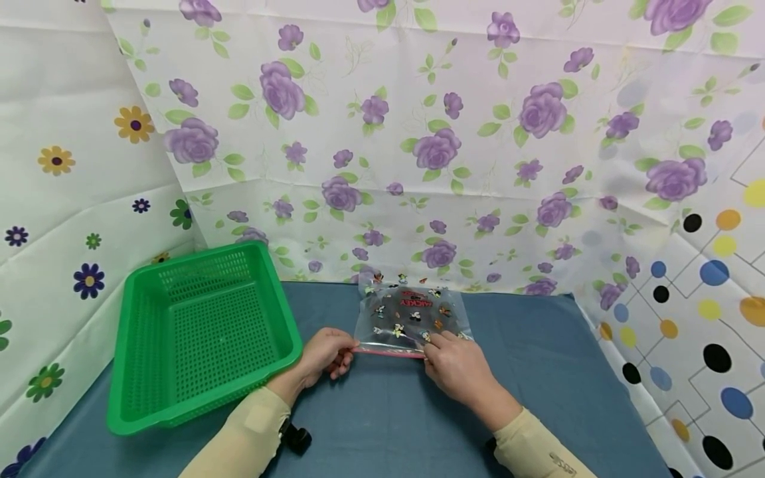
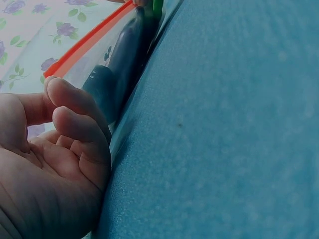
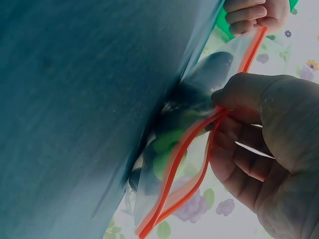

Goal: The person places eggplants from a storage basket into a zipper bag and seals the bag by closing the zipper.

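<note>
A clear zip bag [image 1: 412, 312] printed with small cartoon figures and red lettering lies on the blue cloth, its red zip edge towards me. My left hand [image 1: 325, 355] pinches the left end of that edge between thumb and index finger, the other fingers curled loosely. With thumb and fingers my right hand [image 1: 457, 365] pinches the red zip strip [image 3: 171, 169] further right. Beyond this pinch the two strips stand apart in the right wrist view. Inside are dark rounded things [image 2: 127, 52] and something bright green [image 3: 167, 144]; their kind is unclear through the plastic.
A green perforated plastic basket [image 1: 206, 285] stands on the left, close to my left wrist. Blue cloth [image 1: 538, 358] covers the table. Behind it hangs a purple-flowered sheet [image 1: 382, 153], with patterned sheets on both sides.
</note>
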{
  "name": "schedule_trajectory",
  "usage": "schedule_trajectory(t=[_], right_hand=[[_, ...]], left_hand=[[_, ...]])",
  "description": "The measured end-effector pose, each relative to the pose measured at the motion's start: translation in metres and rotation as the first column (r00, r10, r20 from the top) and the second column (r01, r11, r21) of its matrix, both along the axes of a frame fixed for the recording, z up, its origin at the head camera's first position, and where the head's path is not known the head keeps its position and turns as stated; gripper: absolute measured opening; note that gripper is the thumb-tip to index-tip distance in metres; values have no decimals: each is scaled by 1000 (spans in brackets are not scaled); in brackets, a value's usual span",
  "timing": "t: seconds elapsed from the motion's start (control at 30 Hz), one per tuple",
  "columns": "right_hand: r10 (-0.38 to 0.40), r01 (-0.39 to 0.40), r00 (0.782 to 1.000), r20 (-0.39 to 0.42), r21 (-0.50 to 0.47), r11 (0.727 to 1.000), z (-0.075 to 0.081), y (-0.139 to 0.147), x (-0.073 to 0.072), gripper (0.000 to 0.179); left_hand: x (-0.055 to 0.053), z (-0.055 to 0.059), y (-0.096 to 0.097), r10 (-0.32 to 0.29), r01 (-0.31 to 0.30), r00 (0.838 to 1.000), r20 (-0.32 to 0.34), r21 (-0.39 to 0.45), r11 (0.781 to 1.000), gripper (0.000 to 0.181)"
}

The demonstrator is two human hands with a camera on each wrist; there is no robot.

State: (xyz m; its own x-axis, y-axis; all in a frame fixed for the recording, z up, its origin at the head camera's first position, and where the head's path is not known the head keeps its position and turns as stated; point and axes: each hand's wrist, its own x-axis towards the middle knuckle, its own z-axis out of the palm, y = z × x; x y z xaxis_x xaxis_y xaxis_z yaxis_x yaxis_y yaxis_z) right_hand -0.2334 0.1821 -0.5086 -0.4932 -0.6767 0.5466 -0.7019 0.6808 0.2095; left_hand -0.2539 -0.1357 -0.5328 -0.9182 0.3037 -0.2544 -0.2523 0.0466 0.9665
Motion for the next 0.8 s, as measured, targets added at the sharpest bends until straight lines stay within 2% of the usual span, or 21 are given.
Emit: schedule_trajectory(t=[0.43,0.8], right_hand=[[-54,54,998,18,9,998,-1,8,0,30],[-67,67,998,-1,-22,998,1,15,3,31]], left_hand=[[-1,-4,0,9,-9,1000,0,-4,1000,28],[0,-4,0,11,-11,1000,-1,8,1000,27]])
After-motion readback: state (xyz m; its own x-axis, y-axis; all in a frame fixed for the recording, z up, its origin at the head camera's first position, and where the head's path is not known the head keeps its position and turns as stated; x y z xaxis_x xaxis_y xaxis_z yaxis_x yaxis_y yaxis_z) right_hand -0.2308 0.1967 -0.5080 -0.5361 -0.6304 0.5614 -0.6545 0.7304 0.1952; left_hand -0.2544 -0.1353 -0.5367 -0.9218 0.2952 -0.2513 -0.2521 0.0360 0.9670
